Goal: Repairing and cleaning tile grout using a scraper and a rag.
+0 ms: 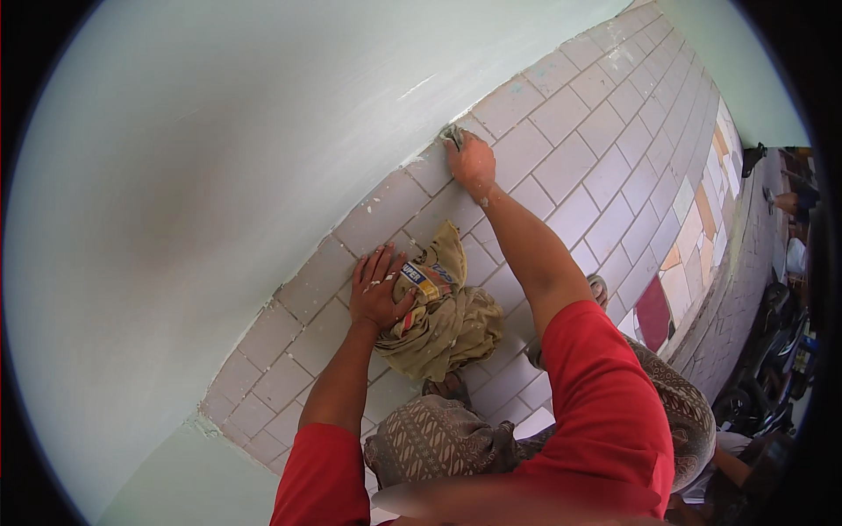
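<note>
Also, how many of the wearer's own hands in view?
2: left hand spread beside the khaki cloth; right hand gripping a small grey item where the wall meets the tiled floor.

Light is glinting off floor tiles (574, 162), a blurry shadow is dimming the painted wall (237, 167), fisheye distortion is bending edges

- Wall (167, 289) was pale mint-grey.
- Floor (561, 167) was pinkish grey, gridded darker.
- Cloth (447, 337) was khaki with blue, yellow and red print.
- Sleeves (601, 386) were plain red.
- Trousers (438, 438) were brown, pale-patterned.
</note>
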Action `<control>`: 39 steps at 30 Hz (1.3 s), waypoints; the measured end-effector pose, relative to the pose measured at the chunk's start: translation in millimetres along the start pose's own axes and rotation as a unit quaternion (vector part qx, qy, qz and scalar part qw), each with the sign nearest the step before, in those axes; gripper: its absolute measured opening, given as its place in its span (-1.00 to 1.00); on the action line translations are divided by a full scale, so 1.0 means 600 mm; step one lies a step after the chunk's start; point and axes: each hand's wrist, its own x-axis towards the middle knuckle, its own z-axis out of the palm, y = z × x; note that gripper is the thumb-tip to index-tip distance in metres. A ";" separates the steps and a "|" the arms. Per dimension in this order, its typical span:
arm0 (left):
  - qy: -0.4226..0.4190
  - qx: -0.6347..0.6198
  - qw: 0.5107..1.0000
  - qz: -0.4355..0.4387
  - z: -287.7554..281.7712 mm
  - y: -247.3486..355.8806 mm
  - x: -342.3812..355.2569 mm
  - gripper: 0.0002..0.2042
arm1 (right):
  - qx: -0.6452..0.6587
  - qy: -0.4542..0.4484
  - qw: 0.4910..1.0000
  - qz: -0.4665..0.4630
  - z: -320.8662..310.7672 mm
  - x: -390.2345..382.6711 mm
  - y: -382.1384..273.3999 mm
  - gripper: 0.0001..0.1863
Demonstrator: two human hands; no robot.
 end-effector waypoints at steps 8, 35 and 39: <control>0.001 0.000 1.000 0.008 0.005 -0.005 -0.003 -0.30 | -0.009 -0.016 1.000 0.009 -0.001 -0.002 -0.003 -0.57; 0.024 0.000 1.000 0.018 0.008 -0.006 0.003 -0.30 | -0.002 0.020 0.999 0.044 -0.009 0.008 -0.004 -0.58; 0.013 0.004 1.000 0.010 0.006 -0.007 -0.002 -0.30 | -0.019 0.007 1.000 -0.013 0.006 -0.020 -0.015 -0.59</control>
